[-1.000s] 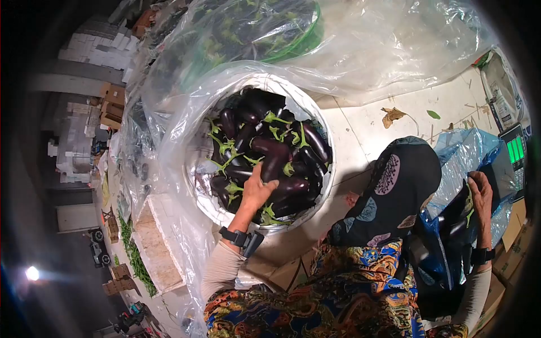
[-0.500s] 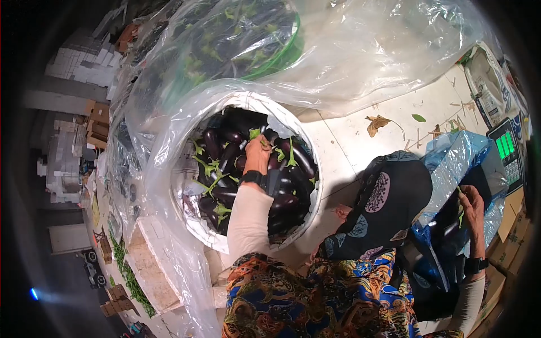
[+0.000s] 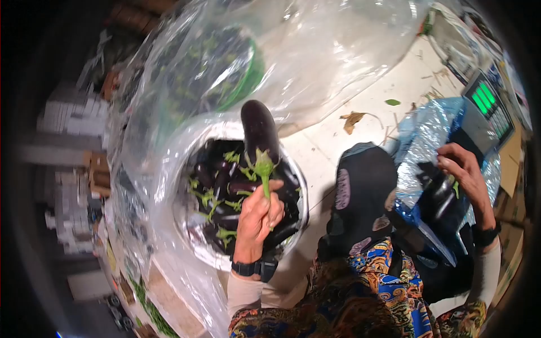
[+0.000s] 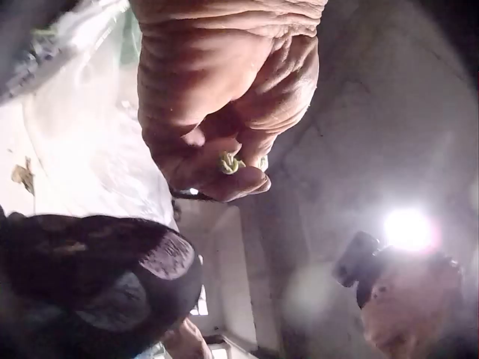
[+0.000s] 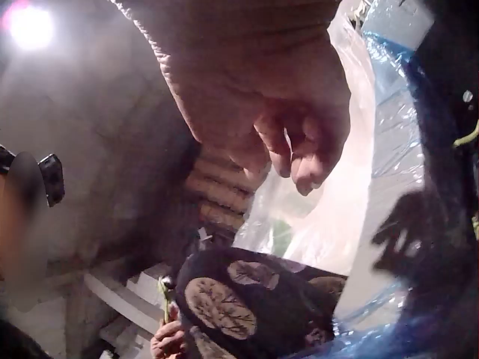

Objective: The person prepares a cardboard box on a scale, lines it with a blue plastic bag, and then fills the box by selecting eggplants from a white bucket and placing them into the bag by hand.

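Note:
My left hand (image 3: pixel 259 219) grips a dark purple eggplant (image 3: pixel 259 129) by its green stem, holding it upright above the round white-lined basket (image 3: pixel 189 248) of eggplants. In the left wrist view, curled fingers surround the stem's cut end (image 4: pixel 230 163). From the right wrist view, the left hand (image 5: pixel 168 340) shows small beside the dark patterned cloth. Over the mouth of a blue plastic bag (image 3: pixel 428 129), my right hand (image 3: pixel 468 177) hovers with its fingers loosely bent and nothing in them. Shiny eggplants (image 3: pixel 439 200) lie in that bag, just under the right fingers.
Clear plastic sheeting (image 3: pixel 327 62) spreads behind the basket and covers a green tub (image 3: pixel 251 70) of eggplants. A digital scale (image 3: pixel 487 104) with a lit green display stands beyond the bag. Dry leaves (image 3: pixel 352 121) lie on the tiles. A pale board (image 3: pixel 174 298) sits at lower left.
My left hand reached among the basket's eggplants, took one by the stem and raised it. The right hand has let go of an eggplant's stem at the bag. The head view has shifted.

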Demonstrator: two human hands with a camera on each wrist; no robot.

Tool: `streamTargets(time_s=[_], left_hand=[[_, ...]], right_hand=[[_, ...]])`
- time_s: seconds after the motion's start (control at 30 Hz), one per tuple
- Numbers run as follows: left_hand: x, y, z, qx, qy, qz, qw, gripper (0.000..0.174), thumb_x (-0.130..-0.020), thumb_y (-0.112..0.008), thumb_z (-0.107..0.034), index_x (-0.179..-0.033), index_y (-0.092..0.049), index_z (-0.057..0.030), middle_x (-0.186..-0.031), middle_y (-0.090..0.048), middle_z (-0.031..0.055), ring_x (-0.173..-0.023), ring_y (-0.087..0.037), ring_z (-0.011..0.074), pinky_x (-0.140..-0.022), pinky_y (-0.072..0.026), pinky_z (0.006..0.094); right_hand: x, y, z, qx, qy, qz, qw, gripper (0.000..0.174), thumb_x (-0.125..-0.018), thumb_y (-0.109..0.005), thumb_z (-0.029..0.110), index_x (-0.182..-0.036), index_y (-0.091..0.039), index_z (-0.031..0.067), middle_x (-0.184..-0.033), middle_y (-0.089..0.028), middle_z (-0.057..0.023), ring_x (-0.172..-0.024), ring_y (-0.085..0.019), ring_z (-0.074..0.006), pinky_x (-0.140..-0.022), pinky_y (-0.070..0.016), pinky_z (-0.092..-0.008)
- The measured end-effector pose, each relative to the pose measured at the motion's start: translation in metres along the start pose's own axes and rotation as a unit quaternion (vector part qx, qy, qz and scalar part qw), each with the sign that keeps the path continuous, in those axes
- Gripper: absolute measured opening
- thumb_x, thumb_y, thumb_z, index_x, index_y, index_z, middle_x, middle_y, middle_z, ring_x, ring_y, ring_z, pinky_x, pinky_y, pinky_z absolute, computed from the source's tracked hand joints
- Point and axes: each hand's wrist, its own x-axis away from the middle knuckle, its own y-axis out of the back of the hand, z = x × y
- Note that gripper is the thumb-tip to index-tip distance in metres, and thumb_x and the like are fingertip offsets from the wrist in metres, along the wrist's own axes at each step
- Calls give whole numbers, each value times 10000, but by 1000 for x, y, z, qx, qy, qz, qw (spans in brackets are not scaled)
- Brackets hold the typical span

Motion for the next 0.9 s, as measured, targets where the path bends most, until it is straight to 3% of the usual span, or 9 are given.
streamTargets(time_s=[0.17, 0.27, 0.33, 0.47, 0.5, 0.57, 0.6, 0.7, 0.9], left_hand=[[-26, -84, -16, -39, 57, 181, 981, 480, -950, -555, -256, -1230, -496, 129, -602, -513, 69, -486, -441, 114, -447, -333, 240], [-46, -140, 2, 45, 125, 278, 951, 447, -956, -540, -204, -1230, -494, 145, -609, -515, 70, -495, -448, 123, -489, -374, 250], [-58, -172, 17, -10, 211, 329, 920, 411, -965, -517, -173, -1251, -498, 122, -715, -554, 66, -570, -470, 101, -533, -393, 237], [-85, -218, 62, -289, 208, 409, 840, 404, -1001, -475, -219, -1314, -503, 35, -1004, -635, 74, -822, -576, 122, -715, -469, 246], [-83, -221, 68, -303, 181, 382, 854, 405, -998, -482, -215, -1324, -498, 25, -1020, -632, 82, -854, -581, 129, -733, -475, 253], [-79, -226, 75, -331, 124, 321, 879, 411, -993, -497, -207, -1344, -488, 7, -1051, -624, 98, -918, -589, 143, -769, -487, 265], [-84, -227, 69, -315, 182, 322, 874, 435, -979, -529, -190, -1349, -470, 30, -1086, -614, 115, -987, -587, 161, -809, -493, 276], [-88, -224, 67, -298, 213, 325, 872, 424, -966, -549, -193, -1302, -500, 59, -1030, -633, 100, -917, -600, 147, -773, -491, 263], [-90, -223, 70, -313, 195, 327, 870, 382, -954, -557, -177, -1258, -543, 56, -974, -642, 100, -866, -604, 143, -748, -488, 262]], right_hand=[[5, -6, 39, -132, 49, 60, 988, 513, -914, -597, 312, -1287, -510, -30, -1147, -627, -134, -987, -602, -153, -850, -466, -280], [-3, -21, 44, -485, 82, 97, 866, 445, -946, -580, 366, -1169, -583, -19, -1029, -675, -85, -945, -643, -167, -867, -493, -323], [-4, -10, 43, -567, 89, 122, 810, 408, -946, -588, 373, -1118, -601, 3, -995, -682, -85, -894, -656, -152, -828, -524, -338], [10, 26, 13, -528, 113, 26, 841, 344, -888, -681, 309, -1063, -625, 18, -905, -668, -51, -757, -655, -131, -721, -560, -305], [19, 36, 2, -485, 120, -12, 866, 365, -876, -695, 315, -1065, -624, 12, -894, -663, -51, -754, -654, -134, -723, -561, -307], [32, 46, -15, -444, 14, -128, 887, 381, -862, -710, 319, -1066, -624, 9, -872, -652, -54, -746, -651, -144, -717, -566, -314], [33, 54, -31, -444, -24, -154, 882, 388, -857, -713, 327, -1059, -626, 8, -881, -658, -76, -742, -652, -153, -715, -572, -323], [20, 61, -82, -499, -71, -217, 836, 373, -878, -683, 353, -1057, -634, 29, -922, -675, -73, -754, -660, -154, -699, -567, -311], [-14, 59, -96, -424, -104, -175, 882, 316, -894, -663, 376, -1008, -645, 82, -889, -671, -25, -760, -645, -135, -677, -548, -311]])
